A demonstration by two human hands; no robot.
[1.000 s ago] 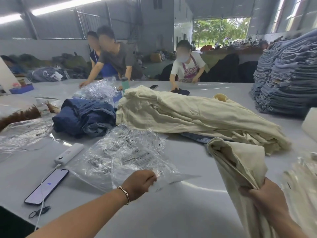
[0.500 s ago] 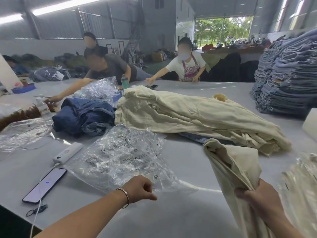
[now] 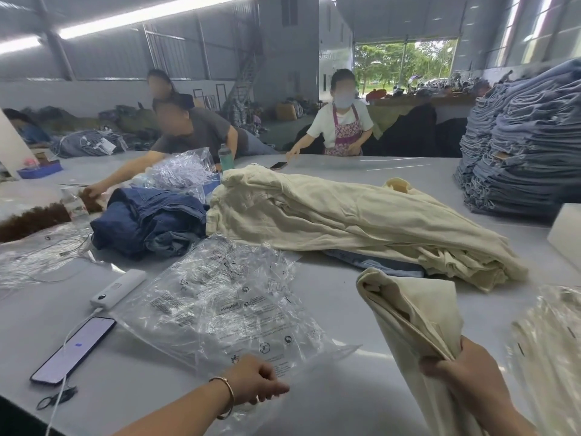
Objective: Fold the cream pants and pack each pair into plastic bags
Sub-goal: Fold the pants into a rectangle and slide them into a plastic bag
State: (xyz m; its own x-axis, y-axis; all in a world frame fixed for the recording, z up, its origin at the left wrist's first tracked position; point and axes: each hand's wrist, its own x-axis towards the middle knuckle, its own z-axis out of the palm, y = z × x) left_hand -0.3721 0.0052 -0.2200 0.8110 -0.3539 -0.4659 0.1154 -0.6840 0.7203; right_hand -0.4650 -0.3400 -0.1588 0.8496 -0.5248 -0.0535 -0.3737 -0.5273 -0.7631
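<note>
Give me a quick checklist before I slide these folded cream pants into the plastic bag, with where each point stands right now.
1. Folded cream pants held: ok, the right hand grips their lower end.
2. Plastic bag held: ok, the left hand pinches its near edge.
3. Bag mouth open: cannot tell, the film lies flat and crumpled on the table.
4. Fold tidy: not ok, the upper end gapes with loose layers.
5. Path from pants to bag: ok, bare table between them.
6. Phone and its cable clear of the bag: ok, they lie left of it, though close to its corner.
</note>
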